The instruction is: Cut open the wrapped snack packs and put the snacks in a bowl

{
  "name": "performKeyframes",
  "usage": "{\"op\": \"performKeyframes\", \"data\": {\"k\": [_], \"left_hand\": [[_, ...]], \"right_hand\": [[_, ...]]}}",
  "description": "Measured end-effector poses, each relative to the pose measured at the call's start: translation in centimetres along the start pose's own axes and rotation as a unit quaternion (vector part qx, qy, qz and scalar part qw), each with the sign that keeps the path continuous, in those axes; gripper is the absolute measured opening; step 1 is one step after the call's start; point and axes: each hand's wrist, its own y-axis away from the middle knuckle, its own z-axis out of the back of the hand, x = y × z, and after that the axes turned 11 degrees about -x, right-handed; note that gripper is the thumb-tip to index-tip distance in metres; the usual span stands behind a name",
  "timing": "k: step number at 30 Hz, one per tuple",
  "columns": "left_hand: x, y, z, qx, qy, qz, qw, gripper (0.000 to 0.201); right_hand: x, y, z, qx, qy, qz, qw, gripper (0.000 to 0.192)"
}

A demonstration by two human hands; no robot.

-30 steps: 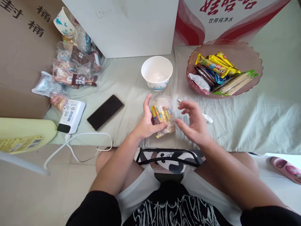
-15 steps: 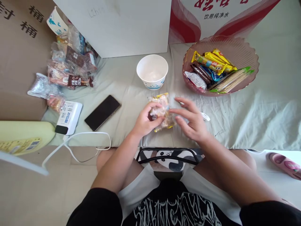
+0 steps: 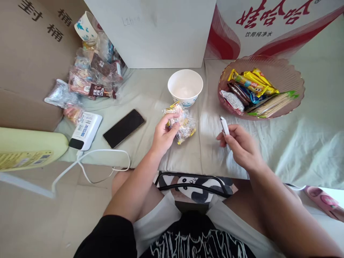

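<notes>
the left hand (image 3: 162, 135) is closed around a clear plastic snack bag (image 3: 180, 122), thumb and fingers pinching its near left corner, with the crinkled bag and its yellow-wrapped sweets standing up and to the right of the grip, just above the pale green cloth (image 3: 150, 96). the right hand (image 3: 240, 145) is curled shut on a small white cutter (image 3: 224, 126), whose tip sticks out above the fingers; it sits well to the right of the bag, apart from it, with bare cloth between the 2 hands.

just beyond the left hand's grip, up and a little right, stands a white paper bowl (image 3: 185, 87), close to the bag's top edge but not touching it as far as can be told. further right of that, beyond the right hand, a pink scalloped plastic bowl (image 3: 290, 79) holds wrapped snack bars and a pack of sticks. left of the left hand lies a black phone (image 3: 124, 128) face up, then a white power bank (image 3: 86, 130) with a white cable (image 3: 91, 168) looping toward the person's knees. far up and left of the grip is a heap of snack packets (image 3: 91, 80) against a cardboard box (image 3: 29, 61), with a paper cup (image 3: 85, 27) tipped on top.
</notes>
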Motion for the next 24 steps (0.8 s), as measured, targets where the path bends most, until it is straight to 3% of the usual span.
{"op": "performKeyframes", "data": {"k": [3, 6, 9, 12, 16, 19, 24], "left_hand": [[-0.1, 0.8, -0.9, 0.019, -0.048, -0.067, 0.996, 0.025], [-0.4, 1.6, -1.7, 0.071, -0.047, -0.126, 0.988, 0.029], [-0.5, 1.8, -2.0, 0.110, -0.050, -0.181, 0.976, 0.026], [-0.3, 1.5, -1.9, 0.104, -0.050, -0.196, 0.974, 0.018], [-0.1, 1.0, -1.7, 0.034, -0.048, -0.169, 0.984, 0.017], [-0.3, 0.8, -1.5, 0.007, -0.057, -0.166, 0.984, 0.012], [-0.7, 0.8, -1.4, 0.027, -0.087, -0.207, 0.974, 0.013]], "right_hand": [[0.9, 0.5, -2.7, 0.082, -0.249, -0.055, 0.964, 0.038], [0.7, 0.1, -4.7, 0.109, -0.323, -0.094, 0.935, 0.040], [0.2, -0.5, -5.2, 0.105, -0.351, -0.128, 0.922, 0.038], [0.0, -0.6, -4.7, 0.076, -0.321, -0.120, 0.937, 0.035], [0.5, -0.1, -4.0, 0.030, -0.224, -0.073, 0.971, 0.033], [0.7, 0.2, -3.8, 0.058, -0.167, -0.069, 0.982, 0.032], [1.0, 0.1, -3.8, 0.085, -0.060, -0.035, 0.994, 0.033]]}}
